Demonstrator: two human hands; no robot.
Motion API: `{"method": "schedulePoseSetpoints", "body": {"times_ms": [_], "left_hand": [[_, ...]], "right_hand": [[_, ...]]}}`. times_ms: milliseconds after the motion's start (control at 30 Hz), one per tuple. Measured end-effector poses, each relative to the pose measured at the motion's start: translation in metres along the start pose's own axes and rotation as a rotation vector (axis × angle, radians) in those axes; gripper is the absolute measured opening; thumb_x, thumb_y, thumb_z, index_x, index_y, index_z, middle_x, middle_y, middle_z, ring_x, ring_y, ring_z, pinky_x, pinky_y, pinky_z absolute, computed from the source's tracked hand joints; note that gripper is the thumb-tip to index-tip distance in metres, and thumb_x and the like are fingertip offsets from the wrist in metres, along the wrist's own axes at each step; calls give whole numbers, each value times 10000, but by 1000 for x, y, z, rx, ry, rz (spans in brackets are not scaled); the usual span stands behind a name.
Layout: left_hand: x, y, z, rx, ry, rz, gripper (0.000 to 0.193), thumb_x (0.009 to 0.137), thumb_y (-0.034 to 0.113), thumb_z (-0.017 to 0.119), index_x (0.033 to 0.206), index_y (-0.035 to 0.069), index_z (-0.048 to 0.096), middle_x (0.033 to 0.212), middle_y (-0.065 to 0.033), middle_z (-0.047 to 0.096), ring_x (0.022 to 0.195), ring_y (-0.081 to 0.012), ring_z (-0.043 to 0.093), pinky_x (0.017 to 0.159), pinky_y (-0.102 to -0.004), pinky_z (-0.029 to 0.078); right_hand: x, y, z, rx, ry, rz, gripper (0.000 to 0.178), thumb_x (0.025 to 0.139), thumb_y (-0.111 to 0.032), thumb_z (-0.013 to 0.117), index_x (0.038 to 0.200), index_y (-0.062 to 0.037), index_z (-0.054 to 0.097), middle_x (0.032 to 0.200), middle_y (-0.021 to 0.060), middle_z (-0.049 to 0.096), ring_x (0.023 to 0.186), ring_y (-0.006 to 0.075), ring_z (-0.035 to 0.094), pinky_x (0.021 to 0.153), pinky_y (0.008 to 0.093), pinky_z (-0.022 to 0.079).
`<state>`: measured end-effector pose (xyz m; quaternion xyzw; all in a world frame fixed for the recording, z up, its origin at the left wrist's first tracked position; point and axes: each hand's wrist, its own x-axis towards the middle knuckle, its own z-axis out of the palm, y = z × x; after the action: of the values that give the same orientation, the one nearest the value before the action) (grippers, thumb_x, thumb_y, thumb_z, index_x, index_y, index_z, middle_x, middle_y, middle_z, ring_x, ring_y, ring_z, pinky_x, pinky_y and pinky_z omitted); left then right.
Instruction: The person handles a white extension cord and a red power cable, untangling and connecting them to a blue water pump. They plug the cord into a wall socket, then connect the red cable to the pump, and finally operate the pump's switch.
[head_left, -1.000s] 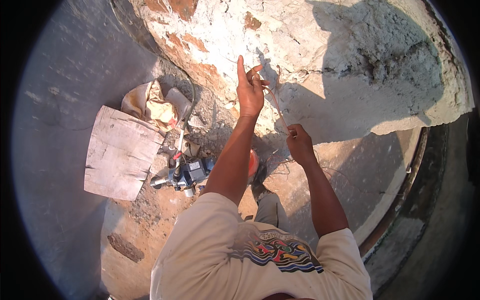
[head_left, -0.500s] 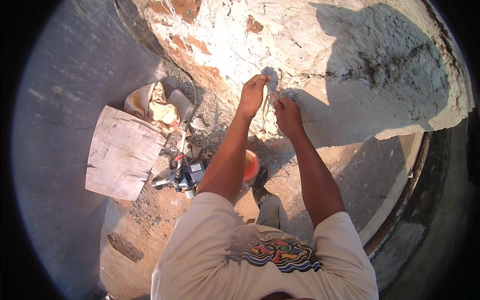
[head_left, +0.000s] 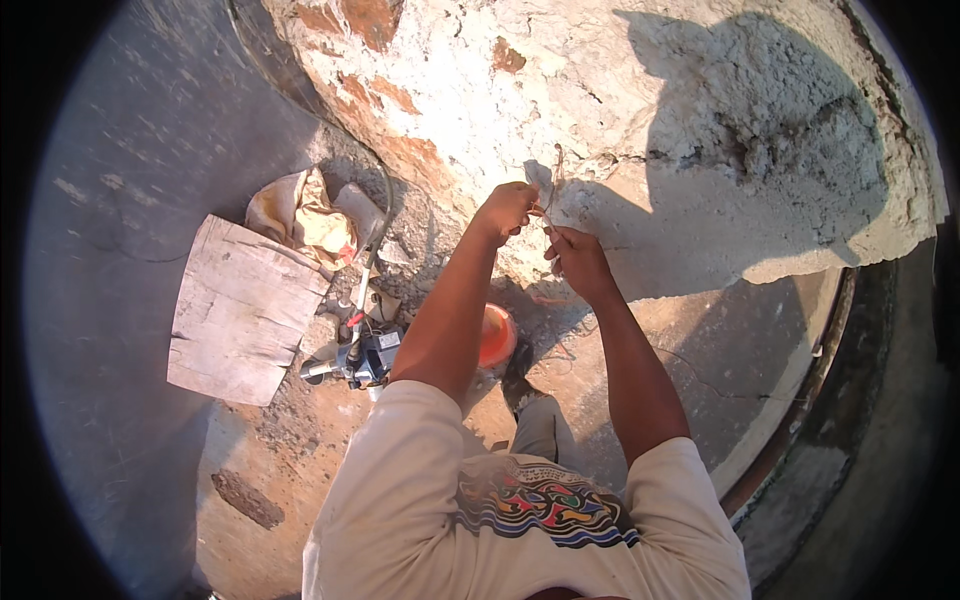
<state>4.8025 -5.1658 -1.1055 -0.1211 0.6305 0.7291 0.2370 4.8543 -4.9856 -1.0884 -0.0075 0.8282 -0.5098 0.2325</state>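
My left hand (head_left: 505, 212) is closed, its fingers pinching a thin wire (head_left: 540, 211) with a reddish-brown tint. Just to its right and slightly nearer me, my right hand (head_left: 582, 263) is also closed on the wire, which curves across the small gap between both hands. Beyond them, a thin strand (head_left: 556, 170) rises against the rough rock face (head_left: 590, 60); whether it joins the held wire is unclear. Both hands stay a little in front of the rock, and their shadows fall on it.
An orange-red bucket (head_left: 497, 335) stands below my left forearm. Left of it lies a dark power tool (head_left: 375, 352) with a hose (head_left: 386, 200). A wooden board (head_left: 245, 310) and a crumpled sack (head_left: 300, 215) lie farther left among rubble. Loose wire (head_left: 715, 385) trails along the ground at right.
Both hands have drawn back from the rock toward me. My left hand has turned at the wrist, and the wire between the hands now forms a small curve.
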Motion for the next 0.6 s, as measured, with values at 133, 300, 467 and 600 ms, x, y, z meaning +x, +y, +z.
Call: {"method": "schedulePoseSetpoints", "body": {"times_ms": [133,300,467,600], "left_hand": [[6,-1,4,255,118,118,332,872,277,611,848,-50,660,658,-74,596,584,-130,514,522,-291,407],[9,3,-2,589,44,336,434,848,352,636,802,-75,694,700,-122,654,631,-200,577,642,-335,465],[-12,17,-5,687,-108,334,487,860,405,595,798,-68,693,729,-155,658,646,-210,582,643,-347,466],[-8,10,-7,571,-168,201,493,873,409,577,809,-66,688,713,-163,641,655,-218,556,650,-358,462]], "right_hand": [[-3,1,4,-41,43,-51,276,992,-220,508,1121,-28,658,729,12,590,600,75,526,554,254,447],[-3,-4,0,-97,98,-129,271,983,-244,532,1119,-54,669,716,0,572,607,65,508,559,251,437],[-1,-7,-3,-215,177,-211,301,950,-279,526,1073,-39,661,801,171,629,764,314,609,721,399,469],[4,-2,-1,-297,227,-313,290,954,-276,519,1070,-59,671,901,203,651,855,379,614,766,425,477]]}}
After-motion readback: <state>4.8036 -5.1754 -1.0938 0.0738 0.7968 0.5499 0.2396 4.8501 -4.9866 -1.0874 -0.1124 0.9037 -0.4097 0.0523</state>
